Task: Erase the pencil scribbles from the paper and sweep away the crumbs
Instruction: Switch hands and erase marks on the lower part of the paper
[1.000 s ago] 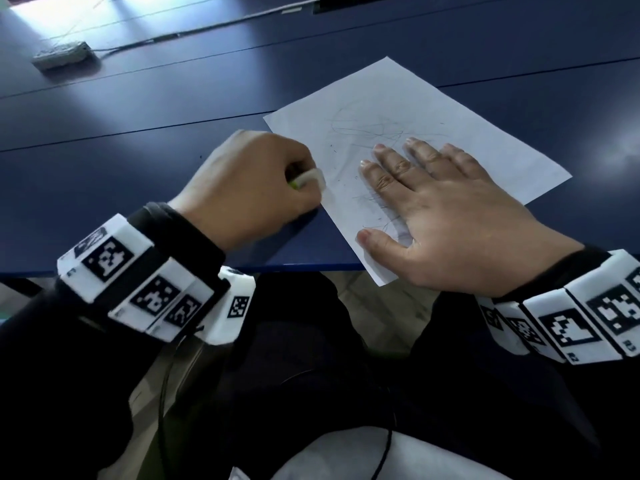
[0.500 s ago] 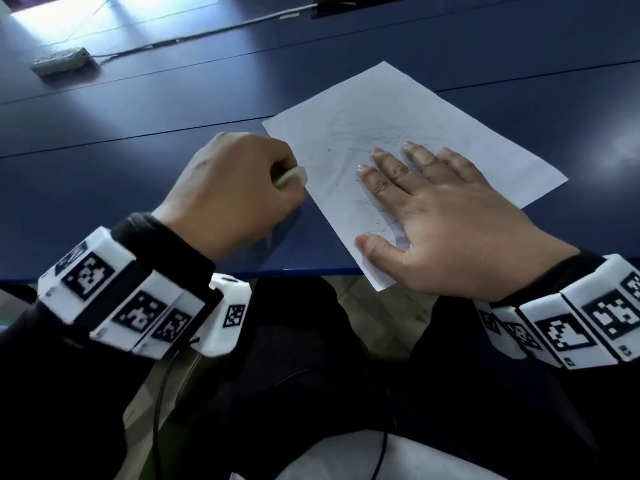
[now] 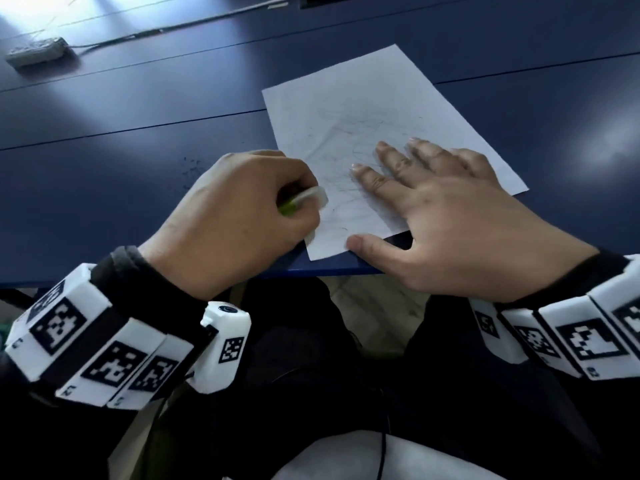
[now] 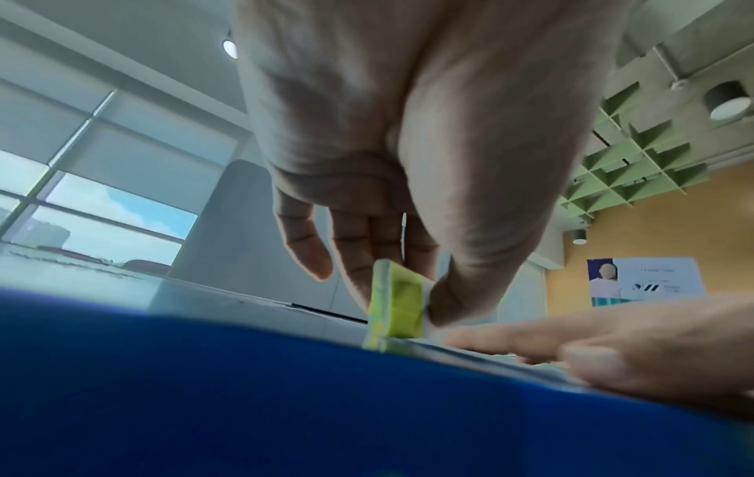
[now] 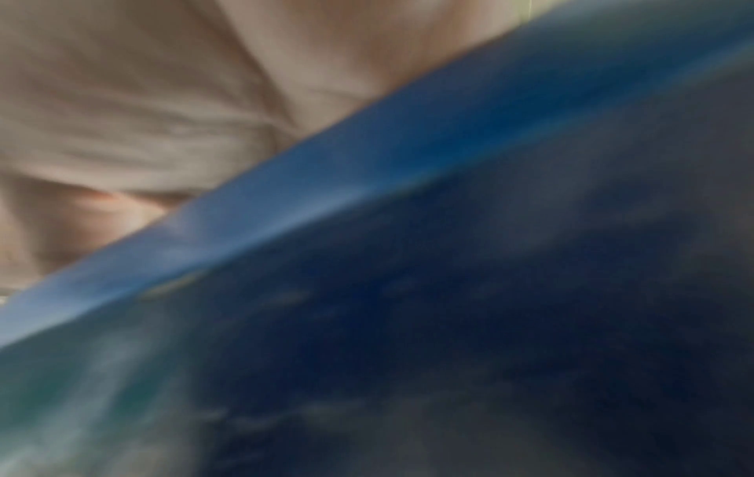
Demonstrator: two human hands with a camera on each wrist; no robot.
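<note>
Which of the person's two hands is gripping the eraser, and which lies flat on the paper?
The left hand pinches the eraser at the paper's left edge. The right hand holds nothing; it lies flat with fingers spread on the sheet.

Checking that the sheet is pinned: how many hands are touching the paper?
2. The right hand lies flat on the paper; the left hand rubs the eraser at its near left edge.

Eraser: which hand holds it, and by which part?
The left hand pinches the eraser at its green sleeve; the right hand presses flat on the paper.
</note>
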